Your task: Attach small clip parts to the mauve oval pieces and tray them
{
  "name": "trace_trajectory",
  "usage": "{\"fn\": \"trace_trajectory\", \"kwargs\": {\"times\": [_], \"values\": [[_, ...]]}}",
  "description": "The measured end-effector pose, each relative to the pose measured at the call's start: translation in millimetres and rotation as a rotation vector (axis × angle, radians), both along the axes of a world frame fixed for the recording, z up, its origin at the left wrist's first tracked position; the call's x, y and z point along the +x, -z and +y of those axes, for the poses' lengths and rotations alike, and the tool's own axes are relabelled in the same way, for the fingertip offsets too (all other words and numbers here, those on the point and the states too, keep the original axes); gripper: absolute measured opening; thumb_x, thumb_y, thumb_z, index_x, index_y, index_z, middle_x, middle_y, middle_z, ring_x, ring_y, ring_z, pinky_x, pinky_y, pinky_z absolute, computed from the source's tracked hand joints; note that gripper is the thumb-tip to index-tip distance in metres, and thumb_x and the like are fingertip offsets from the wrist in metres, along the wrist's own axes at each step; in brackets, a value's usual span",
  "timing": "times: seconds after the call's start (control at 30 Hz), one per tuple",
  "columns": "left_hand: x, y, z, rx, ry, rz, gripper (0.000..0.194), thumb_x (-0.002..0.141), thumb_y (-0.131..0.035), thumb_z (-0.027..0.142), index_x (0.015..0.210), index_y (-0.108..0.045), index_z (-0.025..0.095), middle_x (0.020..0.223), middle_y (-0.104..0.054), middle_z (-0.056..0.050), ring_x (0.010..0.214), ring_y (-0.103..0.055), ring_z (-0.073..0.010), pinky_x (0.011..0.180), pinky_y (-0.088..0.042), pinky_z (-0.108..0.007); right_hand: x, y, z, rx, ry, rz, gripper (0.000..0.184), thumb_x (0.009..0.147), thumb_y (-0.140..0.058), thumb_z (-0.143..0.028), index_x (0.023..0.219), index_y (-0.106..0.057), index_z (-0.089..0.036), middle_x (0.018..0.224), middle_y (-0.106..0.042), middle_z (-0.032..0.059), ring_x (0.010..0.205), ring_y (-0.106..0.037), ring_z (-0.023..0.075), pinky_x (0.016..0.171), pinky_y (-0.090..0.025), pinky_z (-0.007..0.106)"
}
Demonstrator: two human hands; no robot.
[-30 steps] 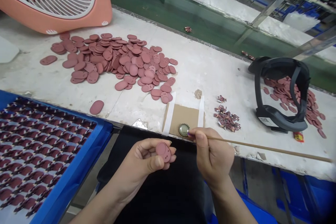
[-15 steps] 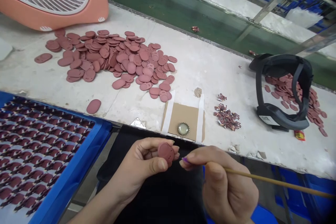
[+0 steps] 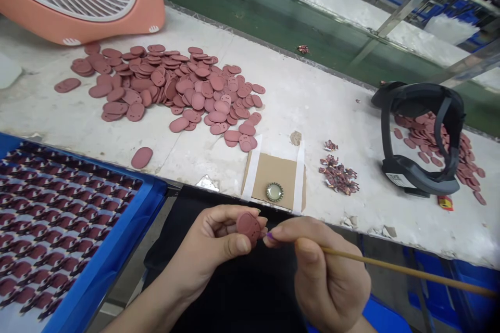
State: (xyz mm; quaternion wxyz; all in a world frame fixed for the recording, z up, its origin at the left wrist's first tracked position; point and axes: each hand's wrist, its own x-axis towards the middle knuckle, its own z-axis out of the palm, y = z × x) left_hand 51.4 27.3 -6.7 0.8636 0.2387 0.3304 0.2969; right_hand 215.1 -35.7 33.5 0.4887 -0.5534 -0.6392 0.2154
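Between the thumb and fingers of my left hand point(image 3: 213, 247) is a flat, oval, reddish-brown piece point(image 3: 247, 225) with small holes, its face turned up towards me. My right hand point(image 3: 330, 265) pinches a thin wooden stick point(image 3: 390, 266) like a pen, and its far end runs out to the right. A small purple bit point(image 3: 270, 236) shows at the fingertips, close to the oval piece's right edge; whether the two touch I cannot tell. Just beyond my hands, a bottle cap point(image 3: 274, 192) lies on a cardboard square point(image 3: 271, 166) with white tape strips.
A large heap of oval pieces point(image 3: 172, 80) spreads before an orange fan point(image 3: 152, 10). Small dark red-brown parts point(image 3: 339, 176) lie right of the cardboard. A black headset point(image 3: 422, 177) stands near another heap of ovals point(image 3: 466, 166). A blue tray point(image 3: 150, 203) with rows of dark pieces sits at left.
My right hand has moved slightly left with the stick, bringing the purple bit closer to the oval piece. My left hand keeps its hold almost unmoved. The view has shifted slightly.
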Motion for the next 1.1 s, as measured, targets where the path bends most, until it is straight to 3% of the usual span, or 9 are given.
{"fn": "trace_trajectory", "kwargs": {"times": [0.13, 0.23, 0.4, 0.57, 0.67, 0.9, 1.1], "values": [[0, -0.9, -1, -0.016, -0.022, 0.034, 0.028, 0.060, -0.091, 0.031, 0.086, -0.081, 0.027, 0.085, -0.082, -0.001, 0.079, -0.076, -0.0149, 0.070, -0.057, -0.016, 9, 12.5, 8, 0.039, 0.206, -0.176, 0.020, 0.101, -0.044, -0.018, 0.098, -0.064, -0.020, 0.081, -0.068, -0.0002, 0.068, -0.066, 0.0109, 0.063, -0.053, 0.020], [1, -1.6, 0, -0.013, -0.034, 0.053, 0.029, 0.060, -0.091, 0.032, 0.086, -0.081, 0.026, 0.083, -0.082, -0.001, 0.079, -0.075, -0.0144, 0.067, -0.056, -0.014, 16, 23.3, 20, 0.067, 0.263, -0.369, 0.020, 0.101, -0.046, -0.020, 0.093, -0.065, -0.019, 0.080, -0.069, 0.0014, 0.067, -0.066, 0.0135, 0.063, -0.052, 0.023], [2, -1.8, 0, -0.006, -0.032, 0.052, 0.028, 0.061, -0.090, 0.032, 0.087, -0.081, 0.027, 0.084, -0.082, -0.001, 0.080, -0.075, -0.0147, 0.068, -0.057, -0.015, 19, 26.6, 23, 0.066, 0.246, -0.405, 0.019, 0.100, -0.048, -0.020, 0.092, -0.065, -0.019, 0.081, -0.070, 0.0023, 0.070, -0.067, 0.0153, 0.065, -0.052, 0.025], [3, -4.3, -1, -0.011, -0.035, 0.054, 0.029, 0.059, -0.091, 0.031, 0.086, -0.081, 0.027, 0.083, -0.082, -0.001, 0.080, -0.076, -0.0155, 0.069, -0.057, -0.016, 8, 6.7, 3, 0.034, 0.166, -0.083, 0.020, 0.101, -0.045, -0.018, 0.099, -0.064, -0.020, 0.083, -0.068, 0.0008, 0.067, -0.065, 0.0122, 0.061, -0.053, 0.022], [4, -6.1, 0, -0.008, -0.035, 0.049, 0.028, 0.059, -0.091, 0.029, 0.086, -0.081, 0.027, 0.082, -0.082, 0.000, 0.075, -0.075, -0.0133, 0.070, -0.057, -0.016, 1, -0.9, 0, 0.035, 0.081, 0.008, 0.019, 0.102, -0.044, -0.019, 0.102, -0.064, -0.019, 0.085, -0.068, 0.0007, 0.073, -0.066, 0.0119, 0.065, -0.054, 0.021], [5, -4.8, 1, 0.021, -0.028, 0.004, 0.027, 0.061, -0.091, 0.028, 0.087, -0.081, 0.027, 0.083, -0.082, 0.001, 0.072, -0.074, -0.0110, 0.069, -0.055, -0.014, -2, -0.2, 5, 0.024, 0.036, -0.060, 0.016, 0.099, -0.046, -0.015, 0.102, -0.062, -0.019, 0.086, -0.069, -0.0007, 0.075, -0.068, 0.0092, 0.069, -0.053, 0.016], [3, -0.8, 0, 0.010, -0.024, 0.022, 0.028, 0.061, -0.090, 0.029, 0.087, -0.081, 0.027, 0.087, -0.082, -0.002, 0.083, -0.075, -0.0172, 0.076, -0.057, -0.020, -2, -3.3, 9, 0.007, 0.032, -0.150, 0.017, 0.099, -0.045, -0.015, 0.099, -0.061, -0.019, 0.082, -0.068, -0.0013, 0.072, -0.067, 0.0089, 0.071, -0.053, 0.015]]}}
